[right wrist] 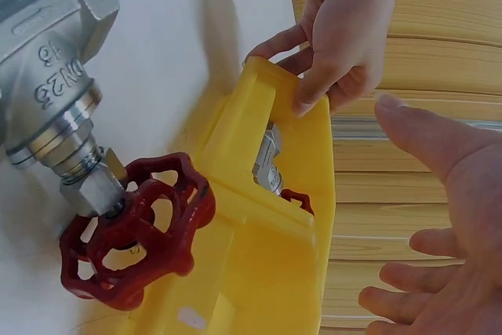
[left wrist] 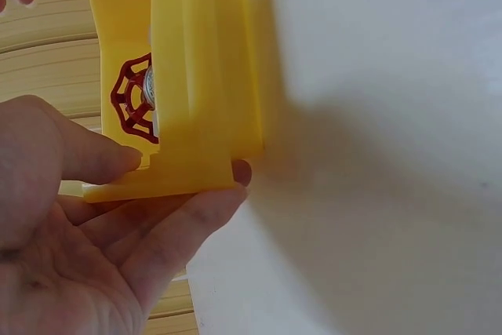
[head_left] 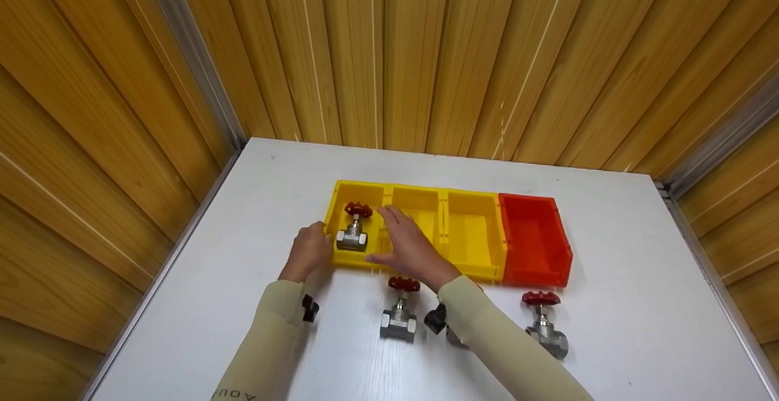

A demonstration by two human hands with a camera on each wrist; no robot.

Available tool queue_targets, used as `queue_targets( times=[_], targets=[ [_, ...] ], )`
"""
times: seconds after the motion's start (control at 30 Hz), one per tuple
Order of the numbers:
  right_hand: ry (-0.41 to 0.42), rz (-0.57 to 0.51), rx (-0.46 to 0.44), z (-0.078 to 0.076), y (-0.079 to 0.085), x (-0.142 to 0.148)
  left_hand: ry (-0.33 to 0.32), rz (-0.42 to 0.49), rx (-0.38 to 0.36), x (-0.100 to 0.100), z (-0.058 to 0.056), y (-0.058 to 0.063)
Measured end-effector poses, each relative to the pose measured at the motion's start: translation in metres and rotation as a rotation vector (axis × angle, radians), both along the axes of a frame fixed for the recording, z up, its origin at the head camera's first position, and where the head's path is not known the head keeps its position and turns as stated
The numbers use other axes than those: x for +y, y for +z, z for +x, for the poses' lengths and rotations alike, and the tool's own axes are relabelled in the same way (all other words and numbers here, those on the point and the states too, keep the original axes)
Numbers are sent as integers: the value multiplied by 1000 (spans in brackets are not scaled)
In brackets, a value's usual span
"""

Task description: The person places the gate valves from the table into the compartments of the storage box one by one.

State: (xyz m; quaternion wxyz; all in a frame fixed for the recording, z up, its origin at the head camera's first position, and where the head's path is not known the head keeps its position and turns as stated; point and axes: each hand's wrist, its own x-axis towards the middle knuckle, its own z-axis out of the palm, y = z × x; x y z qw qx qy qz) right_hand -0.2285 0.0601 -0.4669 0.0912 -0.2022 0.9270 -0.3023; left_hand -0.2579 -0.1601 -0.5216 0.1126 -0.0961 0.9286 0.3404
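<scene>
My left hand [head_left: 309, 250] pinches the left wall of the leftmost yellow bin [left wrist: 204, 60], thumb inside and fingers outside. Inside that bin stands a metal gate valve with a red handwheel [head_left: 353, 230]; its wheel also shows in the left wrist view. Over the second yellow bin [head_left: 420, 203] hovers my right hand [head_left: 417, 252], fingers spread and holding nothing. On the table in front of the bins is another valve [head_left: 399, 316], seen close up in the right wrist view. A third valve [head_left: 546, 328] lies to the right, and one more is mostly hidden under my right forearm.
A third yellow bin [head_left: 471, 237] and a red bin [head_left: 535, 243] continue the row to the right. The white table [head_left: 213, 303] is bounded by wood-patterned walls [head_left: 408, 54] at the back and sides, with metal frame posts [head_left: 195, 48] at the corners.
</scene>
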Motion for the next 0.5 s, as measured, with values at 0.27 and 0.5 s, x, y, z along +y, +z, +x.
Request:
queue_targets(
  times=[0.27,0.5],
  targets=[
    [10,7,31,12,-5,3,-8,14,-22,-2,-1,1],
    [4,-9,17,20,-10,7,-12,5,-59,-1,-3,0]
  ],
)
